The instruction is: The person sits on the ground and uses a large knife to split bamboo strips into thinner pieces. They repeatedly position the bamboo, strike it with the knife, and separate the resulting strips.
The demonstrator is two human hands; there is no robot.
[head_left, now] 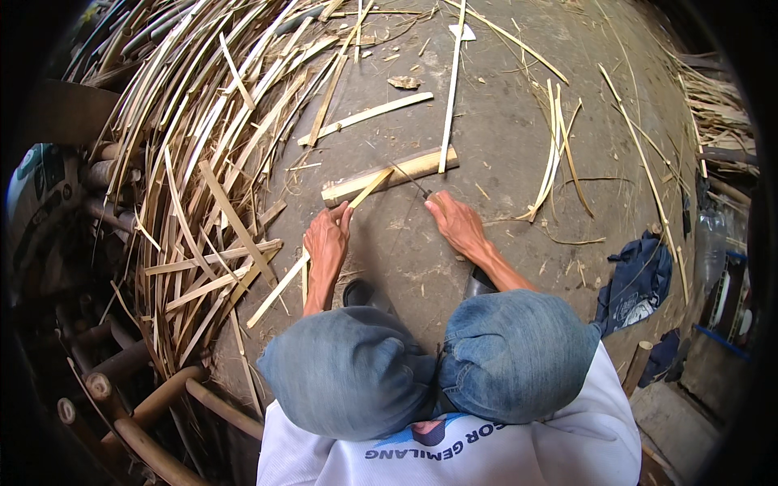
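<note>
My left hand [327, 241] is closed, with a pale bamboo strip [371, 188] pinched between thumb and fingers. The strip's far end rests on a split bamboo piece [425, 164] that lies crosswise on the ground in front of my feet. In my right hand [459, 226] is a thin-bladed knife [411, 185], fingers wrapped round its handle. Its blade points away and to the left, over the bamboo piece and close to the strip's tip. Whether the blade touches the strip, I cannot tell.
A big heap of bamboo strips [182, 105] fills the left side. Loose strips [553, 150] lie ahead and to the right on the grey ground [494, 105]. Dark blue cloth [636, 279] lies at the right, by a clear plastic bottle [711, 235]. Bamboo poles [154, 405] stand lower left.
</note>
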